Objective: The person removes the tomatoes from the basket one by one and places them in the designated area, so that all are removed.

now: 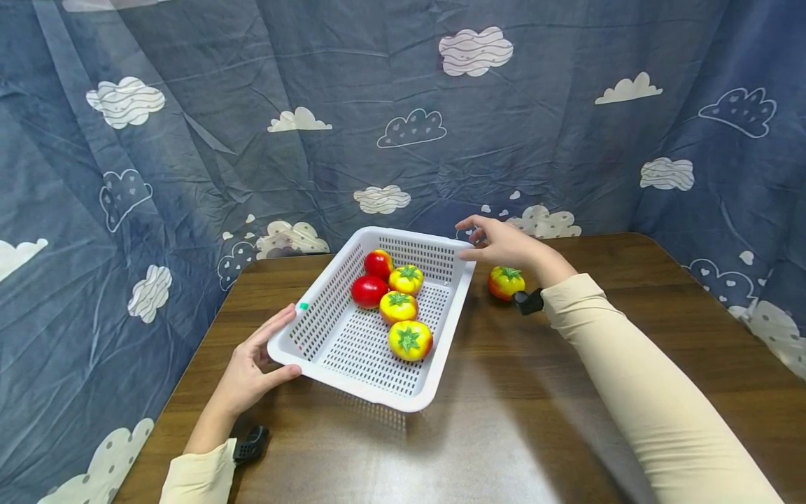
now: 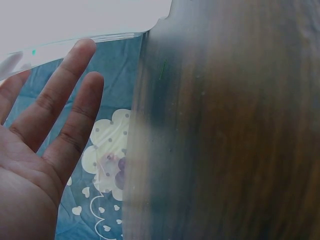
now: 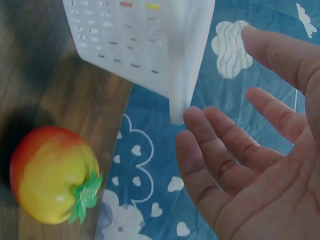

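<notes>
A white perforated plastic basket (image 1: 352, 381) stands on the wooden table. Inside are three yellow-and-red toy tomatoes with green leafy tops, the nearest tomato (image 1: 410, 341) being largest in view, and two red fruits, among them a glossy red one (image 1: 369, 291). My left hand (image 1: 252, 371) is at the basket's near left corner, fingertips right at the rim and thumb by the front edge. At the far right corner is my right hand (image 1: 506, 246), its fingers loosely spread and thumb overlapping the rim. In the right wrist view its fingertips (image 3: 192, 120) are close to the rim's end.
Another yellow-and-red toy tomato (image 1: 506, 283) lies on the table right of the basket, below my right hand. The brown wooden table (image 1: 504, 434) extends to the front and right. A blue cloud-print curtain (image 1: 340, 77) hangs behind the table and along its sides.
</notes>
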Action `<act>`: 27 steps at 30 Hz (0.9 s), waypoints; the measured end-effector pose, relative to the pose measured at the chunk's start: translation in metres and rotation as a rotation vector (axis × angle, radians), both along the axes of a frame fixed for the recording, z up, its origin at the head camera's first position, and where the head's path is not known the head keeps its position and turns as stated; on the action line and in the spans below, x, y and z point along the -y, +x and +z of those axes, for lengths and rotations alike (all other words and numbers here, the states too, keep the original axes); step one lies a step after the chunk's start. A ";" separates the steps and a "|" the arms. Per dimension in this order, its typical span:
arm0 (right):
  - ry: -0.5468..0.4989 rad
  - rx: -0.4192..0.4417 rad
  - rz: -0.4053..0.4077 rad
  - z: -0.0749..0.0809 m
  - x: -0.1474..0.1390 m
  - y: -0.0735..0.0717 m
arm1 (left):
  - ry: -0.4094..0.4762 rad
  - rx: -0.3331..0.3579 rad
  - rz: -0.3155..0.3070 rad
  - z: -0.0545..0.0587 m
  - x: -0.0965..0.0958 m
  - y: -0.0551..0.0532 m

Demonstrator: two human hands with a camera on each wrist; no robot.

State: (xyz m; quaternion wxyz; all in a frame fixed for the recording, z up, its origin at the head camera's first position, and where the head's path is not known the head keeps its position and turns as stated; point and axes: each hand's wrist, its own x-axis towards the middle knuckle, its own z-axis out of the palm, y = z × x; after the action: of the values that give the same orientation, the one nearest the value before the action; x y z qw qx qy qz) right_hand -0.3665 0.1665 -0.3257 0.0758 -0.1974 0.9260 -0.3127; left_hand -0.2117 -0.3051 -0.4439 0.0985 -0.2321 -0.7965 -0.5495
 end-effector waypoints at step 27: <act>0.072 -0.019 0.031 0.001 0.047 -0.004 | 0.010 -0.016 -0.019 0.000 0.000 -0.001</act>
State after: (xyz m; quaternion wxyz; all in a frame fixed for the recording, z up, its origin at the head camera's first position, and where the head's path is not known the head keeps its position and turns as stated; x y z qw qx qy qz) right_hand -0.3704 0.1192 -0.3245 0.0789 -0.2115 0.9343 -0.2760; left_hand -0.2127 -0.3049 -0.4442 0.1008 -0.2437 -0.7907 -0.5525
